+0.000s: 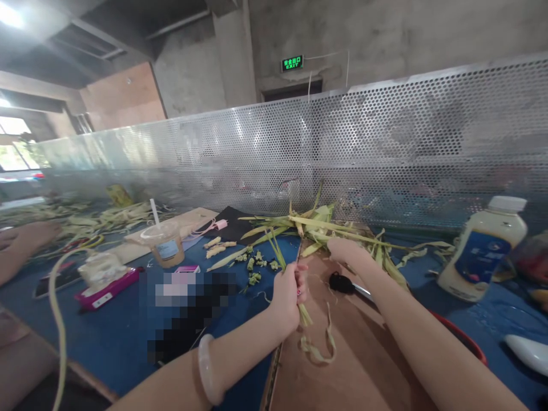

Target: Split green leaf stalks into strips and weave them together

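My left hand (286, 299) is closed around a small bundle of pale green corn husk strips (277, 251). Their upper ends stick up above the fist, and the cut-looking lower ends show below it. Farther forward, my right hand (345, 251) reaches into a loose pile of dried corn husks (321, 220), its fingers curled on a strip and partly hidden. Left of the pile lie several small green knotted pieces (253, 265) and a few yellowish twisted ones (219, 246) on the blue tabletop. A thin curled husk strip (319, 357) rests on the brown wooden board (359, 365).
A black-headed tool (340, 283) lies under my right forearm. To the right stand a labelled bottle (479, 257) and a white object (528, 351). On the left are a drink cup (169, 251), a tissue pack (105, 282) and another person's hand (36, 235). A perforated metal screen (257, 154) runs behind.
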{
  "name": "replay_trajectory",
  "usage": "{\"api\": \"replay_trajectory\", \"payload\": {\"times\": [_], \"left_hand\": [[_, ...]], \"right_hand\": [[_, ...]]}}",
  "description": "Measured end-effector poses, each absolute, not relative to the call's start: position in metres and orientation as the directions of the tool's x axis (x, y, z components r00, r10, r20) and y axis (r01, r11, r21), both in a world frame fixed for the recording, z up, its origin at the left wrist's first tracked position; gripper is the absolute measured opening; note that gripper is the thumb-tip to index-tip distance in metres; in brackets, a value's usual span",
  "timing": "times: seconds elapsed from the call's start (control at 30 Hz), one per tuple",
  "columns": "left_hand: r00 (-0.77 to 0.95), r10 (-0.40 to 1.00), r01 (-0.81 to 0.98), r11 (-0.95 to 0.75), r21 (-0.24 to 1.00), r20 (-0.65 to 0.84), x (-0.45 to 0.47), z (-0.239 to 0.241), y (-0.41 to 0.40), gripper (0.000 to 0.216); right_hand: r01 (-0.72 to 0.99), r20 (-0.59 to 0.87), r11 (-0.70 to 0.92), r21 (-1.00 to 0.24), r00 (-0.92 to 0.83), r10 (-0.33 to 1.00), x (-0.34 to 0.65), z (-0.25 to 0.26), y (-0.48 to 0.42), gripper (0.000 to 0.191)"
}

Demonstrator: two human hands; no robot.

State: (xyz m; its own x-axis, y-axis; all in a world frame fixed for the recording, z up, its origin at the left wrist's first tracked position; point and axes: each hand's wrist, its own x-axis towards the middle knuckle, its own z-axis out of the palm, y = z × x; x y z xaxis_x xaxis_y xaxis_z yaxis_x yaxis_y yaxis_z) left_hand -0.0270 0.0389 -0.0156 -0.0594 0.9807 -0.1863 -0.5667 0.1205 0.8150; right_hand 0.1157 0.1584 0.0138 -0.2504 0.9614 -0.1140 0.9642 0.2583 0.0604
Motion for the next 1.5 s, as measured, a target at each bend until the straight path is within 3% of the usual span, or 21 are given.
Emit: {"api": "replay_trajectory", "payload": {"times": [0.2,0.77,1.0,1.27,1.5], "left_hand": [[-0.041,0.981,-0.553,0.136,0.822,-0.19,-0.026,-0.018,0.039,0.013],[-0.016,0.98,-0.536,0.159,0.829,-0.198,-0.028,-0.02,0.043,0.015],[-0.023,0.978,-0.552,0.162,0.818,-0.209,-0.027,-0.019,0.042,0.014],[-0.052,0.975,-0.548,0.152,0.822,-0.215,-0.028,-0.016,0.042,0.016],[0.074,0.979,-0.544,0.2,0.815,-0.19,-0.029,-0.015,0.045,0.017]], "right_hand": [[0.959,-0.209,0.283,0.01,-0.275,0.938,0.119,0.024,0.155,0.02],[0.973,-0.234,0.221,0.064,-0.201,0.951,0.109,0.027,0.146,0.019],[0.969,-0.2,0.238,-0.059,-0.245,0.949,0.124,0.061,0.142,0.026],[0.956,-0.088,0.246,-0.161,-0.262,0.961,0.146,0.118,0.111,0.008],[0.898,0.092,0.16,-0.41,-0.134,0.987,0.196,0.124,0.119,0.019]]}}
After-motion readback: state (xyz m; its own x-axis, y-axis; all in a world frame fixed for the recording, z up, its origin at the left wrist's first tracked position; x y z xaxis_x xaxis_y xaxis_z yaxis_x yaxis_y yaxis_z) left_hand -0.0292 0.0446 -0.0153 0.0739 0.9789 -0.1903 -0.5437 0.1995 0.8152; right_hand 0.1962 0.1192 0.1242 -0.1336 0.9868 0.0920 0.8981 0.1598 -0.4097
